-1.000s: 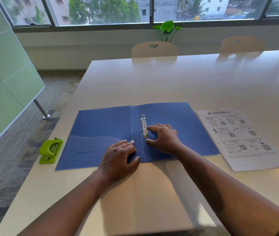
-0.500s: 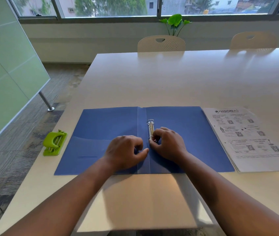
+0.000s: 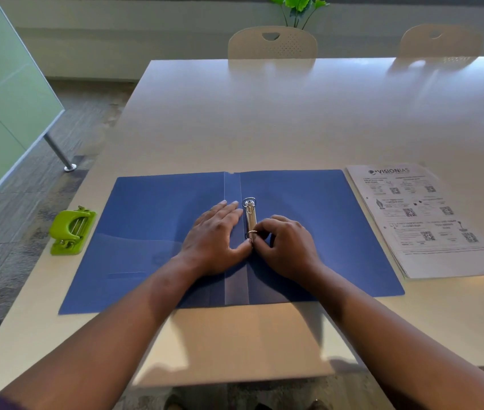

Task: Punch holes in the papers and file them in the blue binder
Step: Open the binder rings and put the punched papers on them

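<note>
On the table (image 3: pixel 264 119) the open blue binder (image 3: pixel 152 232) lies flat, left hand (image 3: pixel 212 241) pressing it with straight fingers, right hand (image 3: pixel 286 247) pinching the lower ring (image 3: pixel 252 233), papers (image 3: pixel 430 220) at three o'clock.

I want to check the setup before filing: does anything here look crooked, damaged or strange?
Nothing stands out. The blue binder lies open and flat, the papers sit in a neat stack to its right, and the green hole punch rests at the table's left edge.
</note>
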`<state>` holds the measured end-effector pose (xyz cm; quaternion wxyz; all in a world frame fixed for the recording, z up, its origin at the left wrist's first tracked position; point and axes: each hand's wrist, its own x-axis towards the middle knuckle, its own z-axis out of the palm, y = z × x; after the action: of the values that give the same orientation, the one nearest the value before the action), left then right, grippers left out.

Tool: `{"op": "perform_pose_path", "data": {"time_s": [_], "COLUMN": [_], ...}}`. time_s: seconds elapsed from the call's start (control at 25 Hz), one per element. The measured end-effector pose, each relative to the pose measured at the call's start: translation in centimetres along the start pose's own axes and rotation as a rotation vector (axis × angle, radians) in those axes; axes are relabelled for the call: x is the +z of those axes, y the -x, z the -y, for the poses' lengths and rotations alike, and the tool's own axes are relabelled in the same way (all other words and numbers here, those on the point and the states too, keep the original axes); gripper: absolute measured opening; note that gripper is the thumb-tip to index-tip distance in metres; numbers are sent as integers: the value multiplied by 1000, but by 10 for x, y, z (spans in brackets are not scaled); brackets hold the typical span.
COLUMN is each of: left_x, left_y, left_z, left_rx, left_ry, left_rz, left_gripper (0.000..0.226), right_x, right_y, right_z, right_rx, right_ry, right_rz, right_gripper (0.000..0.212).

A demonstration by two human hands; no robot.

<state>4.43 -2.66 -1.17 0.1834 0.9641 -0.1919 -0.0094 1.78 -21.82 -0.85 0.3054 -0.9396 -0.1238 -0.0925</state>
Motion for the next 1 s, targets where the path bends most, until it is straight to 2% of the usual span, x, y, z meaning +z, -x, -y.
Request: {"op": "perform_pose_path", "data": {"time_s": [0.28,0.52,1.0], "left_x": [2,4,6], "left_y": [3,3,-4], "left_z": [3,1,-3], "left_rx": [10,-3,-1], "left_ry": [24,0,-2], "left_rz": [-74,-88,-76], "left_gripper": [87,83,78], "right_x": [0,-2,-6], "right_y": [0,1,-3], "right_z": [1,1,-6], "right_rx": [11,4,-14], "right_ry": [5,135,160], "right_rz": [-16,-57,-64], "right_gripper": [21,30,30]}}
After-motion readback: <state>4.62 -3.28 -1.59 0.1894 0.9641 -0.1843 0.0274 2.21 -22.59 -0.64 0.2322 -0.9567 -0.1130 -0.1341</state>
